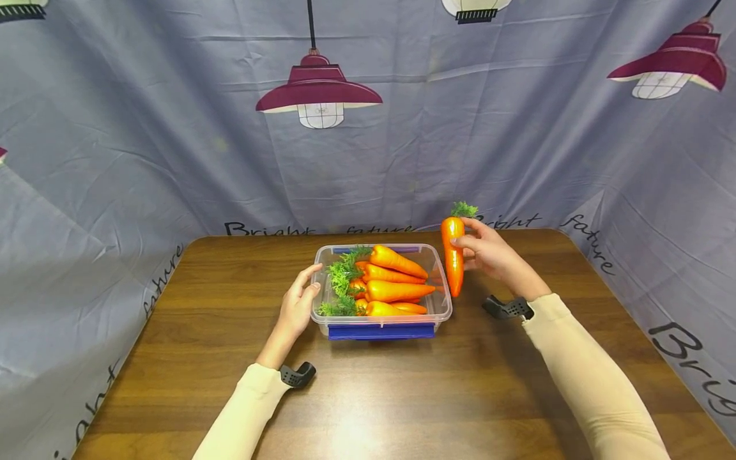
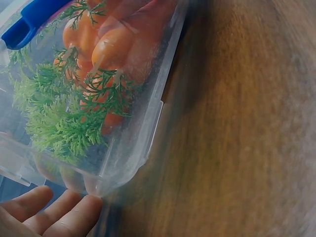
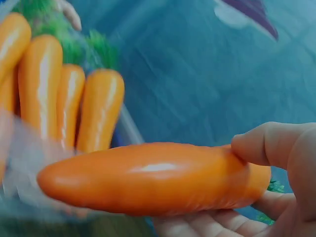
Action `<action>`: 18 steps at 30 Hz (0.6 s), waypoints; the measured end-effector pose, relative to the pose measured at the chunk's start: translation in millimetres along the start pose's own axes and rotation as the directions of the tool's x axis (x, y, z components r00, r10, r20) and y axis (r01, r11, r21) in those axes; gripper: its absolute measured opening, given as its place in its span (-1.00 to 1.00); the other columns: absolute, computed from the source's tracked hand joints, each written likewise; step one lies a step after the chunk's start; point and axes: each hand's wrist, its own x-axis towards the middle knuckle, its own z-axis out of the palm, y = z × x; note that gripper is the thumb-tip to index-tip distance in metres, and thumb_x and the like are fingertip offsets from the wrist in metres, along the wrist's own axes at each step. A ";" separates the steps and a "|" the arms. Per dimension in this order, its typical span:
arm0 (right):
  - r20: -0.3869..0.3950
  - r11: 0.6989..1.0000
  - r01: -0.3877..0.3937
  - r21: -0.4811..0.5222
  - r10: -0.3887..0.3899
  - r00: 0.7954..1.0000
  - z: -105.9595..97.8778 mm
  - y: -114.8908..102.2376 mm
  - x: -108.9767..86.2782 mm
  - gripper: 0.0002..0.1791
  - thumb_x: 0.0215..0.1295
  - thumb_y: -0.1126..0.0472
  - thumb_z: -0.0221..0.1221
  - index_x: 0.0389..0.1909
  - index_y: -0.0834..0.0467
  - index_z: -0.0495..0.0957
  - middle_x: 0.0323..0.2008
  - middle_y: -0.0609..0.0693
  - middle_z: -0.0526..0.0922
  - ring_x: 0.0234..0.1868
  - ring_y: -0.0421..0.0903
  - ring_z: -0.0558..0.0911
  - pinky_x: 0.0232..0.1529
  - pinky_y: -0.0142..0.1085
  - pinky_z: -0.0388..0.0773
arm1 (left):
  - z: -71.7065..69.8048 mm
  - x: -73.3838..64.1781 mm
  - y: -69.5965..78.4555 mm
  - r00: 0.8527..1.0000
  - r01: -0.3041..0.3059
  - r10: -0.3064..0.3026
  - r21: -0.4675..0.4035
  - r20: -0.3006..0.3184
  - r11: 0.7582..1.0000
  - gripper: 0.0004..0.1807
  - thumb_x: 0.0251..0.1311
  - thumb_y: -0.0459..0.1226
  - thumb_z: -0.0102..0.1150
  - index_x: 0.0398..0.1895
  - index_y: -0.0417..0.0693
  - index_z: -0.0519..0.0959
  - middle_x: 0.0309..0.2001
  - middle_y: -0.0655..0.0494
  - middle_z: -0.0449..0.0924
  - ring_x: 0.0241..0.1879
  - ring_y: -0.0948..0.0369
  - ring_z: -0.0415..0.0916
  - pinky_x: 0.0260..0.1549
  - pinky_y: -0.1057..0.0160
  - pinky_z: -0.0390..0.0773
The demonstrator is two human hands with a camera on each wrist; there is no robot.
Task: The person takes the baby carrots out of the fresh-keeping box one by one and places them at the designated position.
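My right hand (image 1: 496, 254) pinches an orange carrot (image 1: 452, 262) with a green leafy top, thumb on one side and fingers on the other. The carrot hangs upright, tip down, beside the right end of a clear plastic container (image 1: 445, 311). In the right wrist view the held carrot (image 3: 148, 180) stretches across the lower middle. Several more carrots (image 1: 399, 291) lie inside the container, tips to the right and leaves (image 1: 342, 281) to the left. My left hand (image 1: 295, 308) is at the container's left end, its fairly straight fingertips (image 2: 81, 212) touching the clear wall.
A blue clip (image 1: 381, 331) runs along the container's front side. Beneath is a brown wooden table (image 1: 368, 390). A grey curtain (image 1: 402, 160) printed with lamps and lettering hangs behind it and at both sides. Each wrist wears a black band (image 1: 299, 375).
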 end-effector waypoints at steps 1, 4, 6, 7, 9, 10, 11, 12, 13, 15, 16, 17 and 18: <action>-0.006 1.000 -0.015 -0.002 0.015 1.000 -4.2 3.2 0.9 -0.15 0.44 0.30 0.05 0.62 0.20 -0.18 -0.17 -0.11 0.55 -0.35 -0.23 0.68 -0.28 -0.22 0.72 | -0.2 0.0 0.0 1.000 -0.003 0.003 -0.001 -0.001 1.000 -0.53 0.48 -0.33 -0.08 0.41 -0.04 0.44 0.47 -0.11 0.38 0.12 -0.05 0.46 0.11 0.09 0.43; -0.025 0.998 -0.050 -0.034 0.050 0.998 -14.9 16.4 5.6 -0.14 0.42 0.31 0.05 0.61 0.23 -0.19 -0.21 -0.10 0.54 -0.39 -0.24 0.66 -0.30 -0.24 0.71 | -1.0 0.5 -0.4 1.000 -0.001 0.001 0.003 -0.001 1.000 -0.53 0.48 -0.33 -0.09 0.41 -0.05 0.44 0.48 -0.11 0.38 0.25 -0.03 0.42 0.19 0.04 0.42; -0.034 0.995 -0.075 -0.070 0.072 0.997 -20.4 27.8 9.5 -0.12 0.41 0.30 0.07 0.61 0.23 -0.20 -0.20 -0.08 0.54 -0.38 -0.24 0.66 -0.31 -0.24 0.72 | -1.2 0.8 -0.9 1.000 0.005 -0.005 0.000 0.001 1.000 -0.53 0.49 -0.32 -0.09 0.41 -0.03 0.44 0.48 -0.11 0.37 0.23 -0.05 0.43 0.18 0.01 0.43; -0.040 0.992 -0.095 -0.086 0.092 0.995 -21.9 32.3 11.3 -0.10 0.40 0.31 0.08 0.61 0.24 -0.20 -0.24 -0.08 0.53 -0.40 -0.25 0.64 -0.33 -0.23 0.71 | -1.3 0.8 -1.1 1.000 0.008 -0.008 -0.001 0.003 1.000 -0.53 0.49 -0.32 -0.09 0.42 -0.03 0.44 0.49 -0.10 0.37 0.25 -0.05 0.42 0.19 0.00 0.42; -0.041 0.984 -0.117 -0.131 0.113 0.993 -24.8 42.4 14.0 -0.08 0.40 0.29 0.10 0.62 0.25 -0.23 -0.23 -0.06 0.52 -0.38 -0.25 0.62 -0.32 -0.21 0.71 | -1.0 1.0 -0.6 1.000 0.008 -0.008 -0.004 0.004 1.000 -0.53 0.48 -0.32 -0.08 0.41 -0.03 0.44 0.49 -0.10 0.37 0.26 -0.05 0.42 0.21 -0.01 0.41; -0.043 0.981 -0.128 -0.149 0.123 0.991 -25.3 46.5 15.1 -0.07 0.40 0.29 0.11 0.62 0.25 -0.23 -0.22 -0.04 0.53 -0.38 -0.25 0.61 -0.32 -0.20 0.70 | -1.0 1.0 -0.2 1.000 0.009 -0.009 -0.003 0.004 1.000 -0.53 0.48 -0.32 -0.08 0.42 -0.02 0.44 0.49 -0.09 0.37 0.24 -0.04 0.42 0.20 0.01 0.40; -0.046 0.976 -0.136 -0.173 0.129 0.990 -25.5 50.0 16.1 -0.07 0.39 0.28 0.13 0.62 0.26 -0.22 -0.20 -0.01 0.53 -0.38 -0.25 0.60 -0.32 -0.19 0.70 | -0.9 0.7 0.3 1.000 0.010 -0.010 -0.002 0.005 1.000 -0.53 0.48 -0.32 -0.07 0.42 -0.02 0.43 0.48 -0.10 0.37 0.18 -0.05 0.44 0.16 0.03 0.41; -0.054 0.970 -0.145 -0.197 0.137 0.989 -25.2 52.9 16.9 -0.06 0.39 0.27 0.14 0.61 0.26 -0.20 -0.18 0.01 0.53 -0.39 -0.25 0.58 -0.32 -0.19 0.71 | -0.8 0.4 0.7 1.000 0.011 -0.011 -0.003 0.006 1.000 -0.53 0.48 -0.33 -0.08 0.42 -0.04 0.43 0.49 -0.11 0.36 0.18 -0.04 0.44 0.14 0.06 0.41; -0.057 0.965 -0.150 -0.215 0.141 0.988 -24.5 55.3 17.6 -0.07 0.39 0.27 0.15 0.61 0.28 -0.19 -0.17 0.04 0.53 -0.39 -0.24 0.57 -0.32 -0.18 0.71 | -0.8 0.3 1.5 1.000 0.010 -0.010 -0.004 0.005 1.000 -0.53 0.48 -0.33 -0.07 0.42 -0.04 0.43 0.49 -0.10 0.37 0.14 -0.04 0.45 0.11 0.08 0.41; -0.062 0.956 -0.154 -0.251 0.143 0.988 -23.2 61.4 19.7 -0.07 0.39 0.26 0.17 0.60 0.28 -0.16 -0.08 0.11 0.52 -0.38 -0.23 0.59 -0.33 -0.18 0.72 | -0.9 0.5 2.1 1.000 0.009 -0.009 -0.010 0.003 1.000 -0.53 0.49 -0.33 -0.07 0.42 -0.04 0.43 0.48 -0.10 0.37 0.07 -0.03 0.48 0.06 0.13 0.42; -0.066 0.952 -0.159 -0.262 0.146 0.987 -22.0 63.9 20.7 -0.08 0.38 0.27 0.18 0.60 0.29 -0.15 -0.06 0.14 0.51 -0.38 -0.22 0.60 -0.33 -0.17 0.73 | -0.9 0.6 1.7 1.000 0.012 -0.012 -0.008 0.003 1.000 -0.53 0.49 -0.33 -0.07 0.42 -0.04 0.43 0.48 -0.11 0.37 0.00 -0.04 0.48 0.01 0.16 0.42; -0.071 0.947 -0.165 -0.276 0.151 0.986 -21.0 66.5 21.6 -0.08 0.38 0.27 0.19 0.59 0.29 -0.14 -0.04 0.17 0.51 -0.38 -0.21 0.60 -0.34 -0.17 0.74 | -0.8 0.6 1.7 1.000 0.013 -0.013 -0.009 0.005 1.000 -0.53 0.49 -0.33 -0.07 0.42 -0.04 0.43 0.48 -0.11 0.37 -0.01 -0.04 0.50 0.00 0.16 0.44; -0.075 0.942 -0.172 -0.288 0.157 0.985 -20.0 68.9 22.4 -0.08 0.38 0.26 0.20 0.59 0.30 -0.13 -0.04 0.18 0.50 -0.39 -0.21 0.59 -0.34 -0.16 0.74 | -0.7 0.7 1.9 1.000 0.014 -0.014 -0.012 0.006 1.000 -0.53 0.49 -0.33 -0.07 0.42 -0.03 0.43 0.49 -0.11 0.37 0.05 -0.03 0.50 0.04 0.16 0.45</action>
